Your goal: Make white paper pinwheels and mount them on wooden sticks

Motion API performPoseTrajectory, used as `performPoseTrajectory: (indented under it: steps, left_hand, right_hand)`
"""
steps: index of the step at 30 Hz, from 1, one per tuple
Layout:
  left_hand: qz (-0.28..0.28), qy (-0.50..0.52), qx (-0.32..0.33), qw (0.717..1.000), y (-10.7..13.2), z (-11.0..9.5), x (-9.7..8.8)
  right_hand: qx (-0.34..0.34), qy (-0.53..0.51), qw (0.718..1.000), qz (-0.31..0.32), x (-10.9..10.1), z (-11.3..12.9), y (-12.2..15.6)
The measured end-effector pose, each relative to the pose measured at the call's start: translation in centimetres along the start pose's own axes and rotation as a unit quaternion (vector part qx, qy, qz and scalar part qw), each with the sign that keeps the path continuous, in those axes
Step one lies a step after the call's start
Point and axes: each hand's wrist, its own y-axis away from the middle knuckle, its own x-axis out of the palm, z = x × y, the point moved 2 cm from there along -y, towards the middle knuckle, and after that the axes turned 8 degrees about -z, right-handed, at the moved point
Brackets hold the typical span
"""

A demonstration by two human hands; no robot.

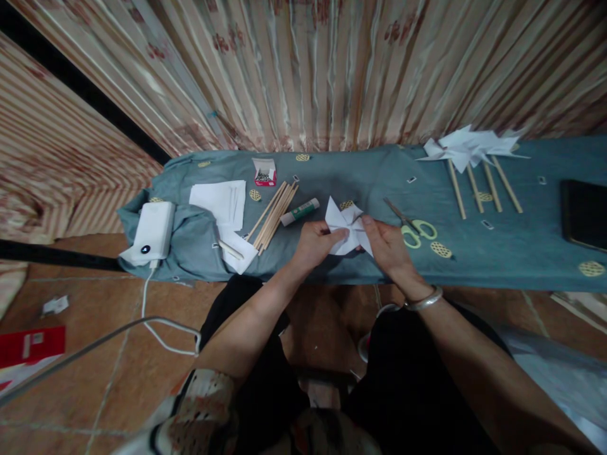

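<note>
At the far left of the desk [521, 253], which is draped in a blue-grey cloth, a white box-shaped device [152, 230] lies with a white cable [156, 328] hanging from it to the floor. Just to its right are loose white paper sheets [219, 201]. Behind them, near the curtain, stands a small red box [264, 173], open. A bundle of wooden sticks [274, 216] lies fanned beside the sheets, with a glue stick [300, 212] just beside its far end. At centre, near the front edge, the left hand [313, 243] and the right hand [386, 243] are both closed on a folded white paper pinwheel [348, 222], pinching its lower folds from either side. Whether the piece rests on the cloth cannot be told. The right wrist carries a silver bangle [424, 298]. Scissors [413, 229] with yellow-green handles lie just right of the right hand, blades pointing back and left. Further right, towards the curtain, four finished pinwheels on sticks [469, 155] lie side by side. A dark flat device [584, 215] lies at the right edge.
</note>
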Motion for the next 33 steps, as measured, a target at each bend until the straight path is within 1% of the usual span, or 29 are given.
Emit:
performPoseTrajectory:
  steps: [5, 15, 19, 22, 28, 33]
  left_hand:
    - [-0.001, -0.019, 0.011, 1.000, 0.05, 0.01, 0.01]
    - [0.006, -0.006, 0.024, 1.000, -0.50, 0.93, -0.02]
    - [0.011, 0.001, 0.029, 1.000, -0.41, 0.89, 0.04]
    - [0.004, -0.009, 0.035, 0.999, -0.35, 0.83, -0.02]
    - [-0.012, -0.022, 0.040, 0.999, -0.49, 0.85, -0.26]
    - [-0.011, -0.020, 0.042, 0.999, -0.48, 0.72, -0.27]
  right_hand:
    - [-0.036, 0.039, 0.999, -0.013, 0.02, 0.16, 0.17]
    - [-0.063, 0.074, 0.993, -0.068, 0.34, -0.09, 0.23]
    - [-0.078, 0.071, 0.992, -0.064, 0.41, -0.01, 0.24]
    - [-0.077, 0.070, 0.993, -0.063, 0.35, -0.02, 0.29]
    - [-0.084, 0.066, 0.994, -0.038, 0.15, -0.02, 0.52]
    - [-0.084, 0.071, 0.994, -0.028, 0.03, 0.01, 0.60]
